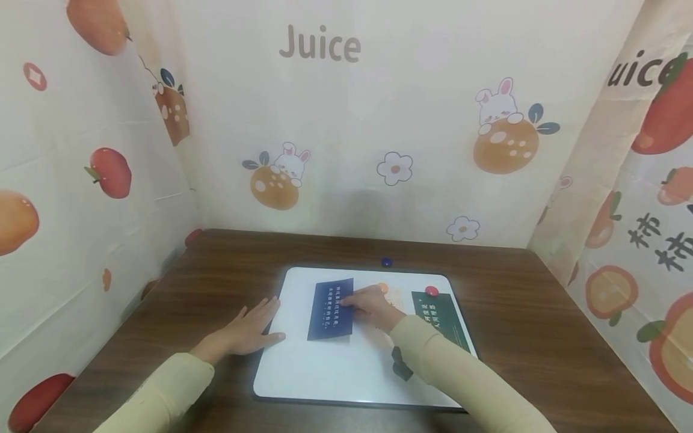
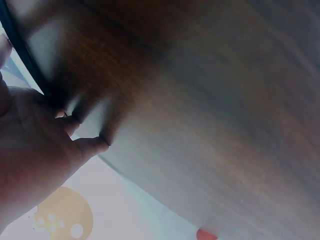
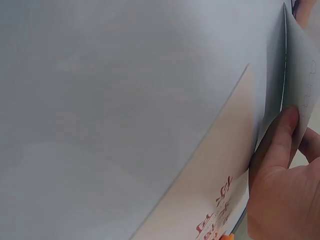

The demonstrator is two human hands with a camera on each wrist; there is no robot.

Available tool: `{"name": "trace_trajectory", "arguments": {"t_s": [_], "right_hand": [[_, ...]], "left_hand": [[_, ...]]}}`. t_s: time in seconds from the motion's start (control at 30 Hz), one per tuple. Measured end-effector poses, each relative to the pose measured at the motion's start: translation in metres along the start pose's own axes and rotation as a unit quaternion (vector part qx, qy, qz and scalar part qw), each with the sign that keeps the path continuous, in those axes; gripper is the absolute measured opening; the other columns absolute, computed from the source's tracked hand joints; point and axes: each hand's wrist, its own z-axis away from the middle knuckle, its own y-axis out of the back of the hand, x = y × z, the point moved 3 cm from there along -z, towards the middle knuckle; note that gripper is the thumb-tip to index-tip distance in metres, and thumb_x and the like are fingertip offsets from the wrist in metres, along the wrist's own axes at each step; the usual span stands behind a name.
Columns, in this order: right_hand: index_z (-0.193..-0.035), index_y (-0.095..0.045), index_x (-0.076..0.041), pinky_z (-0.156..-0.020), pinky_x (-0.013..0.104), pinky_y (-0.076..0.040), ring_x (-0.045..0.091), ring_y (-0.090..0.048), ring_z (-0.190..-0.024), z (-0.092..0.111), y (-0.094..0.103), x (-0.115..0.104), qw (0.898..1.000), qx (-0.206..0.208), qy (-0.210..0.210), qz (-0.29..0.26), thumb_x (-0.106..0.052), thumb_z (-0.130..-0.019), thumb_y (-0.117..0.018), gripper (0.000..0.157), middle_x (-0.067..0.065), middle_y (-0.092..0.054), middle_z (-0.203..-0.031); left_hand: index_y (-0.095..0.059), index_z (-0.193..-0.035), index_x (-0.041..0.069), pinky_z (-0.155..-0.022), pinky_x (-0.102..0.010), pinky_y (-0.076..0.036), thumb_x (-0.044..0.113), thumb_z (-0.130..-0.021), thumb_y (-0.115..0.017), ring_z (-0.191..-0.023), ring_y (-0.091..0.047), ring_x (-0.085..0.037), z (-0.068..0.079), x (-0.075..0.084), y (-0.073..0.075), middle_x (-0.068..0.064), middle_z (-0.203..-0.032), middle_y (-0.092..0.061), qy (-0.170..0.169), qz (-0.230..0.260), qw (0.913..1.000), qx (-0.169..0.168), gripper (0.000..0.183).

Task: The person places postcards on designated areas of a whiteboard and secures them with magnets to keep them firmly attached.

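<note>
A dark blue card [image 1: 322, 310] with white lettering is pinched between the thumb and fingers of my right hand [image 1: 373, 305]. It is held over the whiteboard [image 1: 303, 376], its lower edge a little off the surface; the right wrist view shows the pale back of the card [image 3: 303, 75]. My left hand [image 1: 246, 332] lies at the board's left edge, fingers spread and fairly straight, touching the rim. Right of the blue card, a pale peach card [image 3: 215, 165] with red lettering lies on the board, partly covered by my right hand in the head view.
A green card [image 1: 452, 319] lies at the board's right, with a red round magnet [image 1: 431, 291] at its top. An orange magnet [image 1: 382, 287] tops the peach card. Behind the board, a dark blue magnet [image 1: 387, 262] sits on the wooden table [image 1: 233, 258]. Printed cloth surrounds the table.
</note>
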Motion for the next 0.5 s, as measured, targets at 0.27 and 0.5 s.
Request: {"name": "trace_trajectory", "arguments": {"t_s": [0.27,0.5], "right_hand": [[-0.126,-0.049,0.014,-0.096,0.042,-0.045,0.037,-0.050,-0.122,0.0014,-0.0005,-0.0015,1.000,0.015,-0.002,0.006,-0.005,-0.082,-0.073,0.054,0.026,-0.054,-0.128],[-0.131,-0.041,0.016,-0.091,0.042,-0.049,0.041,-0.048,-0.123,-0.0025,0.0024,-0.0004,0.999,0.022,-0.026,-0.007,-0.007,-0.089,-0.065,0.054,0.030,-0.048,-0.132]], "left_hand": [[-0.019,-0.151,0.001,-0.107,-0.066,-0.001,0.056,-0.091,-0.051,-0.144,-0.006,-0.037,-0.0018,-0.0049,-0.0035,-0.017,-0.157,-0.015,0.001,0.001,0.9999,0.010,0.087],[-0.017,-0.151,0.001,-0.107,-0.066,0.001,0.058,-0.092,-0.049,-0.144,-0.004,-0.037,-0.0005,-0.0029,-0.0018,-0.018,-0.157,-0.013,-0.004,0.006,1.0000,0.003,0.088]]}}
